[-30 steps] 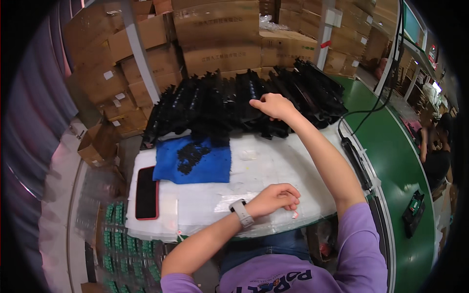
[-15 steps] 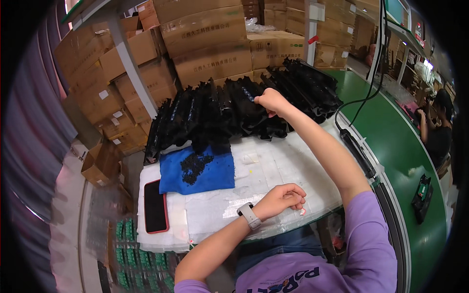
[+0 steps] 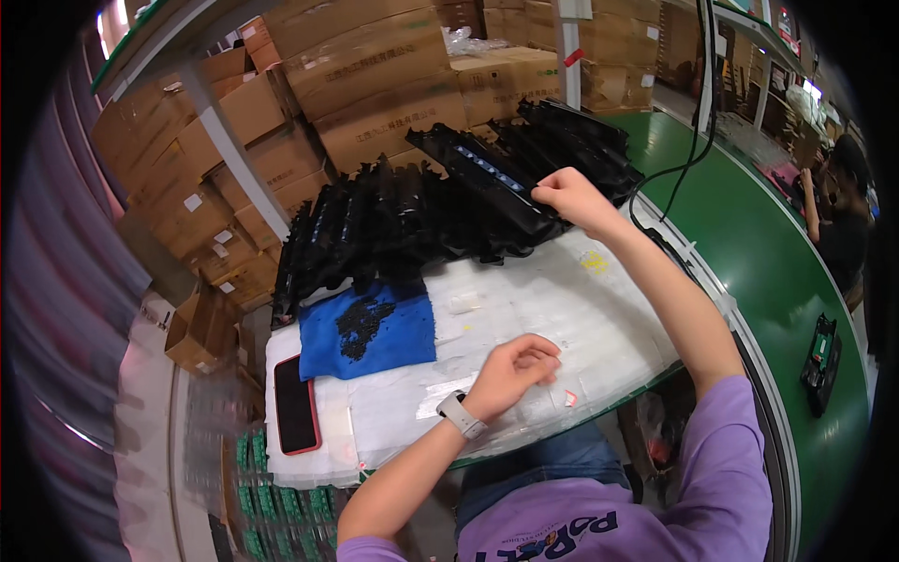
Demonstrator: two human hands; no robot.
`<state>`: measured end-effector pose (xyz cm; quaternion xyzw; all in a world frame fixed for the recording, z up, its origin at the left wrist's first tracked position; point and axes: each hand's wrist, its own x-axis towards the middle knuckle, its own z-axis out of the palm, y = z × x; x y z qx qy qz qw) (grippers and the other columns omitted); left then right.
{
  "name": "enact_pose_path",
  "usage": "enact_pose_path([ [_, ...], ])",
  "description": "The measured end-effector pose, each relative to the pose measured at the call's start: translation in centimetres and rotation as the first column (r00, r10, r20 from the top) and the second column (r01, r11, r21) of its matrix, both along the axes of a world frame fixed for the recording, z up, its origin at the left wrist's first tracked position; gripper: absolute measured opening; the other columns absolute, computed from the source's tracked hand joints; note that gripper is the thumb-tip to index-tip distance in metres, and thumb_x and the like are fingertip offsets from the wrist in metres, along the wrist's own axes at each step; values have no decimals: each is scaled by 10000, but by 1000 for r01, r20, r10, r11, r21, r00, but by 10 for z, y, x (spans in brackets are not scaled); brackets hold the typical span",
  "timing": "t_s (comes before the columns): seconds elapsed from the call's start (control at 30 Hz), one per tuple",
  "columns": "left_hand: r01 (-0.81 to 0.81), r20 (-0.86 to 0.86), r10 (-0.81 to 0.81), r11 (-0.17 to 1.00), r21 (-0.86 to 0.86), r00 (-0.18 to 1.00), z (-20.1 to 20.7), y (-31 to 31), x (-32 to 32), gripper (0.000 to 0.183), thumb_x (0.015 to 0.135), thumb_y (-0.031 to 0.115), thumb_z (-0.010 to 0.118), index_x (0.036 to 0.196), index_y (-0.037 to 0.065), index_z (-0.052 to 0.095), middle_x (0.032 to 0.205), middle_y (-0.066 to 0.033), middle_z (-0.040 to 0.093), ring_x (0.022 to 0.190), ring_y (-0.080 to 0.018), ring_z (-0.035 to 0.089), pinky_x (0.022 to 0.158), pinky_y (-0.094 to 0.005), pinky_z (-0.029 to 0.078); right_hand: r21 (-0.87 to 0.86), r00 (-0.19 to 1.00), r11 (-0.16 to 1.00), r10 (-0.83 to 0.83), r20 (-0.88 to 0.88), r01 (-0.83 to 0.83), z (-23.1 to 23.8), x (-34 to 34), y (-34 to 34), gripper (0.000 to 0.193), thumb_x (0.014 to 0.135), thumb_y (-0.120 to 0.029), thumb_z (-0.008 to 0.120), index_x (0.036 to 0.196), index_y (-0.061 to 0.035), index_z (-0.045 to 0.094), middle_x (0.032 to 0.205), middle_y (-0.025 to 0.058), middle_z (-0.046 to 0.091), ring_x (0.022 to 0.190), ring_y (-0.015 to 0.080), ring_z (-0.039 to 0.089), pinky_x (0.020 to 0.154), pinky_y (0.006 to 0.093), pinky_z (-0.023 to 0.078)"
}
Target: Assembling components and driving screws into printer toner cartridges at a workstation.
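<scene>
A long black plastic part [image 3: 449, 157] with a row of shiny bluish-white patches lies slanted, raised above the other parts. My right hand [image 3: 573, 199] pinches its near right end between thumb and fingers. A row of similar black parts [image 3: 398, 211] stretches along the far side of the white-covered table [image 3: 524, 300]. My left hand [image 3: 513, 375], a pale watch on its wrist, hovers over the table's near edge, fingers loosely curled and apart, holding nothing visible. A blue cloth [image 3: 412, 342] left of it bears a heap of small black pieces [image 3: 363, 323].
Beside the cloth lies a dark-screened phone [image 3: 298, 407] in a red case. Cardboard boxes [image 3: 384, 126] are stacked behind. On the right run a black cable [image 3: 688, 164] and a green bench [image 3: 740, 253] bearing a black part [image 3: 821, 365]. Another person [image 3: 838, 225] sits far right.
My right hand has pulled back toward me and right, and the black part it holds has come up out of the row. The left hand has shifted slightly. The view has turned a little.
</scene>
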<state>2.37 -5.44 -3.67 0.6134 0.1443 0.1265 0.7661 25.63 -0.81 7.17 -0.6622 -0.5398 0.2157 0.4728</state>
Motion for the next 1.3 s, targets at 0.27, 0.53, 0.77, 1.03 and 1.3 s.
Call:
enact_pose_path([
  [0.27,-705,295,645,682,193,705,11,23,-12,346,849,83,575,1164,26,443,1055,-79,546,863,-104,540,700,-214,444,24,918,921,386,92,-389,7,58,-116,174,778,-96,551,774,72,594,946,78,600,771,115,515,696,252,410],
  [0.53,-707,220,691,707,-9,688,7,49,-21,282,905,182,541,1123,6,512,1019,-82,606,907,-127,563,808,-241,431,-109,776,831,551,307,-546,-43,58,-89,186,788,-95,552,841,76,603,894,149,614,790,267,592,745,318,464],
  [0.77,-637,121,669,612,470,733,15,44,-19,170,856,80,575,997,-13,592,952,-58,617,870,-110,548,797,-235,418,120,813,827,496,305,-549,-61,60,-81,122,727,-62,566,755,53,598,890,107,599,899,265,547,821,345,437],
  [1.03,-303,127,326,574,761,937,45,39,-17,348,674,201,720,930,-7,609,978,-143,597,962,-280,560,870,-351,418,69,725,741,627,284,-668,-47,72,-102,98,635,-69,636,625,20,598,891,108,599,970,296,545,844,374,439],
  [1.3,86,-151,162,349,933,975,49,31,-2,299,703,200,726,925,20,638,1041,-123,592,1029,-292,554,890,-420,403,-215,658,861,494,569,-460,-41,49,-114,154,550,-120,683,633,2,637,968,113,568,1013,285,539,833,372,458],
])
